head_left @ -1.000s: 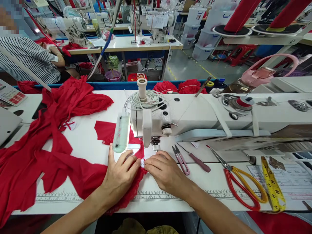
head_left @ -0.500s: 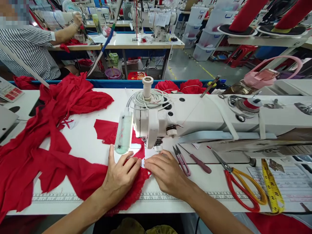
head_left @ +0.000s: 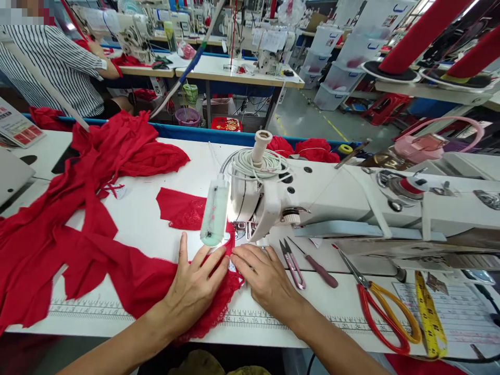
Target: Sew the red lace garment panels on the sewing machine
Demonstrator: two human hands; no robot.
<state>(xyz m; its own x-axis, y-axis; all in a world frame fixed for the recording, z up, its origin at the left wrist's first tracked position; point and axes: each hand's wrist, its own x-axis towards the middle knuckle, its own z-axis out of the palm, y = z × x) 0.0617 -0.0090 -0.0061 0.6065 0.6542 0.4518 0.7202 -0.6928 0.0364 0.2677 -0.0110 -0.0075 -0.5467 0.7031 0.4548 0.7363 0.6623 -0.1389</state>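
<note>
My left hand point(head_left: 196, 287) lies on a red lace-edged fabric piece point(head_left: 156, 281), fingers stretched out and thumb spread away. Beside it, my right hand point(head_left: 270, 285) rests with fingers extended flat at the fabric's right edge. Both sets of fingertips are close together, just in front of the presser foot point(head_left: 242, 229) of a white sewing machine point(head_left: 336, 195). A scrap of white shows between the hands. Behind the pale green lamp point(head_left: 214, 213), more of the red fabric with lace point(head_left: 182, 208) extends to the left. The lamp partly hides the fabric near the needle.
Red fabric point(head_left: 89, 182) is heaped at the left. To the right lie thread snips point(head_left: 292, 264), an awl-like tool point(head_left: 321, 271), scissors point(head_left: 385, 307) and a yellow tape measure point(head_left: 429, 315). A printed ruler point(head_left: 273, 319) runs along the table's front. A co-worker in a striped shirt point(head_left: 58, 73) sits beyond.
My view has turned slightly, so the machine appears tilted and farther right. Both hands stay on the fabric, the right fingertips now nearer the left ones. The co-worker's arm has drawn back.
</note>
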